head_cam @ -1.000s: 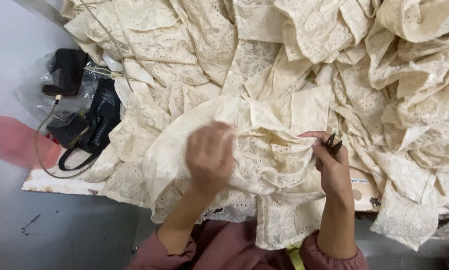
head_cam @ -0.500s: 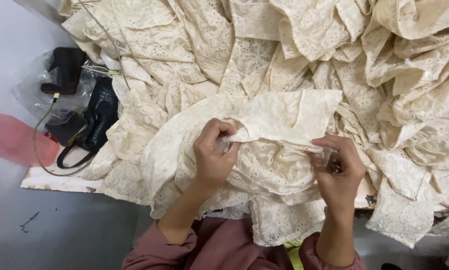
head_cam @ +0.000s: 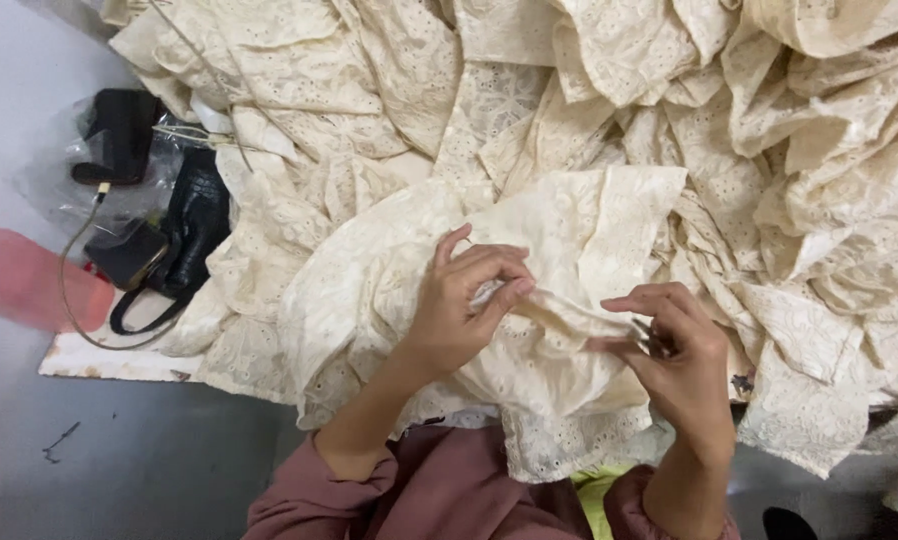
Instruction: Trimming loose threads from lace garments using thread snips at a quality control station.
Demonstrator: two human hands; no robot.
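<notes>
A cream eyelet-lace garment lies across my lap and the table edge. My left hand pinches a fold of its fabric between thumb and fingers. My right hand grips a small dark tool, likely thread snips, with its tip against the stretched edge of the same fabric. The strip of cloth runs taut between both hands.
A large heap of similar cream lace pieces covers the table. At the left lie a black bag, a black charger with a cable and clear plastic. A red shape sits on the grey floor.
My left hand shifted from lying flat on the garment to pinching a fold. My right hand moved inward and lower, and the cloth is now stretched between them.
</notes>
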